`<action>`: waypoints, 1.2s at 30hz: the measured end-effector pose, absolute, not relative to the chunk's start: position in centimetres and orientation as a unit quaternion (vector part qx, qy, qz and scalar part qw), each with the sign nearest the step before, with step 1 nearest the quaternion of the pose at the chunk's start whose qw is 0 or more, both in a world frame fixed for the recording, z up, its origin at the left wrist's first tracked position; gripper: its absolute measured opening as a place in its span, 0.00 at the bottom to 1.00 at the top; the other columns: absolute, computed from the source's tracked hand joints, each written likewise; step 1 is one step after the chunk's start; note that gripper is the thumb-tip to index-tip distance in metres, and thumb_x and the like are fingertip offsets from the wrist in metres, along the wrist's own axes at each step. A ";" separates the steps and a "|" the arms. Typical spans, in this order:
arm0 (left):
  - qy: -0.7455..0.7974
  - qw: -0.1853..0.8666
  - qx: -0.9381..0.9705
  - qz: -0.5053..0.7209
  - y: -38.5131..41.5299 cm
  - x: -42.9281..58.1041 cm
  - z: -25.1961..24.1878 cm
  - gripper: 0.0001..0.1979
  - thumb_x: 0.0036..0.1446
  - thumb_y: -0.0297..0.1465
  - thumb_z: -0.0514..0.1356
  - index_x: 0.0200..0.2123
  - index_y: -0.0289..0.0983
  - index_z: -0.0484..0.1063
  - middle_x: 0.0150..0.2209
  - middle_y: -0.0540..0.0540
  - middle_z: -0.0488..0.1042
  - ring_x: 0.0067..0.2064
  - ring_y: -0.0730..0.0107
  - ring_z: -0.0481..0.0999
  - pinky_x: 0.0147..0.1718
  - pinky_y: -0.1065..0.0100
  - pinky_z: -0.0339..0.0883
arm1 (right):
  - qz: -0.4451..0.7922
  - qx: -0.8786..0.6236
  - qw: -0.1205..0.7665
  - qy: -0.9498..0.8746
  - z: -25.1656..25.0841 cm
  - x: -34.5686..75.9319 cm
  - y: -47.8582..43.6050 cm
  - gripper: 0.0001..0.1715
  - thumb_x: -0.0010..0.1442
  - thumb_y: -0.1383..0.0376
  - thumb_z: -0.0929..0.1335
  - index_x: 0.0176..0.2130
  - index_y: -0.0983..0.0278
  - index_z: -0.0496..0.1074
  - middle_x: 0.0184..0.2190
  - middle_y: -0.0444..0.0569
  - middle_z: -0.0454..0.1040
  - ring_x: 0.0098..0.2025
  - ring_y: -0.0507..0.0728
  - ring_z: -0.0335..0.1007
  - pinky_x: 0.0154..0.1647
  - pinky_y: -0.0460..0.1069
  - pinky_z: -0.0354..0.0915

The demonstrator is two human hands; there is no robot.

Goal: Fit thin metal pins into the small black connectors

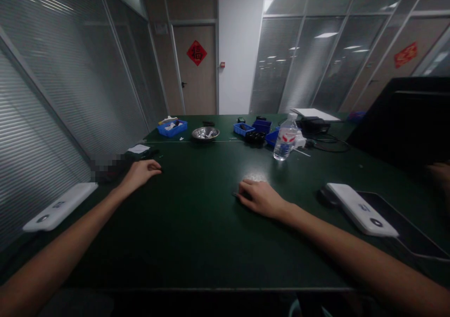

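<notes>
My left hand (143,172) hovers at or rests on the left side of the dark green table (197,242), its fingers curled together. Whatever may be between those fingertips is too small to tell. Just beyond it lie dark items and a white paper (138,148). Nearer the middle, my right hand (260,197) is closed in a pinch. A small thin dark piece (235,194) pokes out at its fingertips; its kind cannot be made out. The hands are well apart, and a water bottle (285,138) stands upright beyond the right one.
White power-bank-like boxes flank my arms, one on the left (61,207), one on the right (362,209) by a black mouse (326,196). Farther back are a metal bowl (206,138), blue trays (172,128), and cables. A dark monitor (404,120) stands right; another person's hand (439,170) shows there.
</notes>
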State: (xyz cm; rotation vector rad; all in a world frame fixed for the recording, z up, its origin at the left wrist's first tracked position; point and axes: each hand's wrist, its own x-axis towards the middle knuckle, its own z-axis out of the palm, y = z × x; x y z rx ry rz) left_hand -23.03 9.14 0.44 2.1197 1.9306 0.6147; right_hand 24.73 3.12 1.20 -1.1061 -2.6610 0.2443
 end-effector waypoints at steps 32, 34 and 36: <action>0.391 0.242 0.838 0.294 2.1 -1.5 -1.0 0.09 0.62 0.36 0.67 0.43 0.39 0.79 0.43 0.45 0.76 0.43 0.63 0.75 0.40 0.64 0.68 | 0.126 -0.337 0.194 -0.913 0.7 24.3 2.4 0.07 0.70 0.62 0.67 0.43 0.63 0.73 0.37 0.47 0.74 0.34 0.53 0.69 0.35 0.47 0.60; 0.391 0.249 0.832 0.304 2.0 -1.5 -1.0 0.09 0.62 0.35 0.67 0.44 0.39 0.78 0.44 0.46 0.76 0.42 0.64 0.74 0.39 0.64 0.69 | 0.131 -0.333 0.199 -0.912 0.8 24.4 2.3 0.08 0.70 0.61 0.66 0.43 0.63 0.73 0.37 0.47 0.74 0.34 0.53 0.69 0.35 0.47 0.61; 0.384 0.258 0.829 0.314 2.0 -1.5 -1.1 0.09 0.62 0.33 0.67 0.45 0.39 0.78 0.44 0.46 0.76 0.43 0.65 0.75 0.41 0.64 0.70 | 0.133 -0.330 0.204 -0.912 0.9 24.4 2.3 0.08 0.70 0.61 0.66 0.43 0.63 0.72 0.37 0.47 0.74 0.33 0.53 0.69 0.34 0.47 0.61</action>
